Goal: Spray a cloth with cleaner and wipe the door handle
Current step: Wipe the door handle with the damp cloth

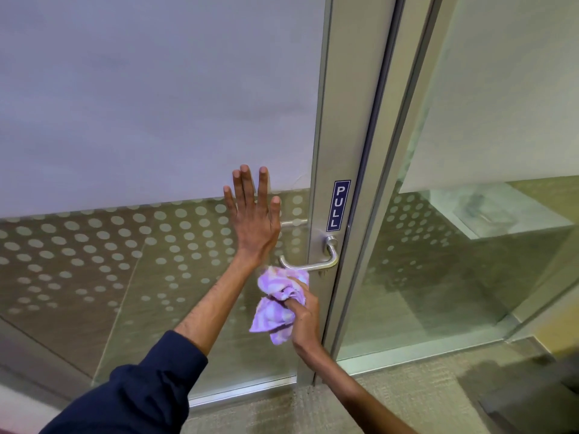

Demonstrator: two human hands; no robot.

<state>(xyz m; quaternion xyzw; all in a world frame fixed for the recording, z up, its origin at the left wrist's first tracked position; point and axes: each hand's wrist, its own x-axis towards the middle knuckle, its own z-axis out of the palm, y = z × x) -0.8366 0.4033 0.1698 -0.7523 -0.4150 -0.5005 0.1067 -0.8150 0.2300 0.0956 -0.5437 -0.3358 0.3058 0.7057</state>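
Observation:
A silver lever door handle point(326, 261) sticks out from the aluminium door frame, just below a blue PULL sticker point(337, 205). My right hand point(303, 314) grips a bunched purple-and-white cloth point(277, 303), whose top edge touches the underside of the lever's left end. My left hand point(253, 220) lies flat with fingers spread against the glass door point(125, 120), left of the handle. No spray bottle is in view.
The glass door has frosted film above and a dotted band lower down. A fixed glass panel point(470, 245) stands to the right of the frame. Grey carpet point(407, 396) covers the floor below. A dark shape sits at the bottom right corner.

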